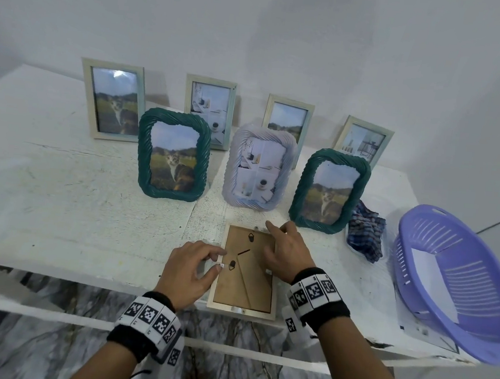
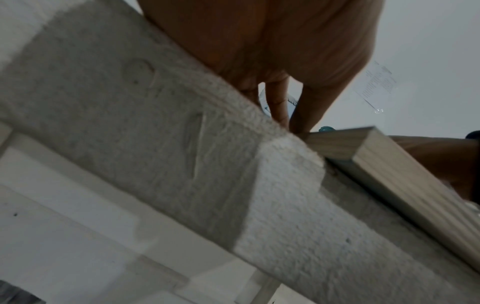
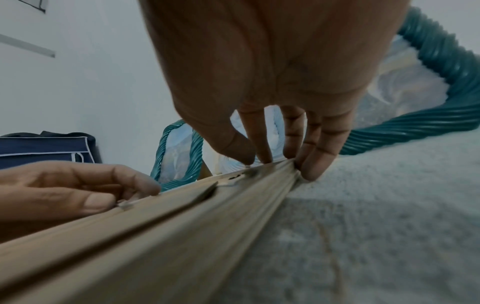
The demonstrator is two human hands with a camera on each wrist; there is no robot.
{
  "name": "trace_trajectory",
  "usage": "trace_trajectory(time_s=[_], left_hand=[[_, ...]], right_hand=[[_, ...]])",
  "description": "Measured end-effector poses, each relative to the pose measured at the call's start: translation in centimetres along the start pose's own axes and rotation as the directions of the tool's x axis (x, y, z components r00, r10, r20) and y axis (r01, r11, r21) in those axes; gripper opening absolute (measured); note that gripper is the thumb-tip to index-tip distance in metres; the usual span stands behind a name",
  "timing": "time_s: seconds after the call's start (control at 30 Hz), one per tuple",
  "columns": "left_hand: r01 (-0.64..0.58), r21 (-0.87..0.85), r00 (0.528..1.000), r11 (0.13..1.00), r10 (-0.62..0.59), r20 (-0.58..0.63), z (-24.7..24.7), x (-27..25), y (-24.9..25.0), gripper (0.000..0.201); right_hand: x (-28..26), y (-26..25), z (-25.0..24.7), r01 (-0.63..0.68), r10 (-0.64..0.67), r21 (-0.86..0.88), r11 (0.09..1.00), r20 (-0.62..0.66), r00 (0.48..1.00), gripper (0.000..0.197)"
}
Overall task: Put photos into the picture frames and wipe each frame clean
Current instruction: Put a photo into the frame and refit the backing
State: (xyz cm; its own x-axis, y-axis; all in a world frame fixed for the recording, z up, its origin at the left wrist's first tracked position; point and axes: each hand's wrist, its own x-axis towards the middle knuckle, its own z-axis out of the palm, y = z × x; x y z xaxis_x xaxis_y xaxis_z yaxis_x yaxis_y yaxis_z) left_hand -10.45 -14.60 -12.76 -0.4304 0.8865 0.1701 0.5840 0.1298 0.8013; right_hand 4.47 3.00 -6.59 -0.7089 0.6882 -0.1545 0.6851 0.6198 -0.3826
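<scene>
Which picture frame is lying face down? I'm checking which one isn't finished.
The light wooden frame at the table's near edge, between the left hand and right hand: its brown backing faces up, while the seven others stand upright showing photos.

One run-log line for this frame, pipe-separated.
stage: closing frame back | frame: face down on table | left hand: at left-edge clip | right hand: fingers on right edge | cloth: idle

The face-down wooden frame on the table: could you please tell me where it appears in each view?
Head: wooden frame lies bottom centre, between both hands.
Left wrist: its corner shows at the right edge.
Right wrist: its edge runs from bottom left to centre.
Shared landmark: the white table under it.
</scene>
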Motion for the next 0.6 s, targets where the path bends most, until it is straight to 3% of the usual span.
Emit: trace_trajectory(time_s=[0.43, 0.6], left_hand=[[-0.007, 0.011, 1.000, 1.000, 0.007, -0.006, 0.1, 0.1, -0.1, 0.026], [-0.011, 0.030, 1.000, 0.999, 0.011, -0.002, 0.1, 0.1, -0.1, 0.027]], right_hand=[[-2.1, 0.3, 0.7, 0.047, -0.049, 0.062, 0.997, 0.026, 0.998, 0.051], [-3.5, 0.0, 0.3, 0.026, -0.033, 0.164, 0.986, 0.039, 0.999, 0.060]])
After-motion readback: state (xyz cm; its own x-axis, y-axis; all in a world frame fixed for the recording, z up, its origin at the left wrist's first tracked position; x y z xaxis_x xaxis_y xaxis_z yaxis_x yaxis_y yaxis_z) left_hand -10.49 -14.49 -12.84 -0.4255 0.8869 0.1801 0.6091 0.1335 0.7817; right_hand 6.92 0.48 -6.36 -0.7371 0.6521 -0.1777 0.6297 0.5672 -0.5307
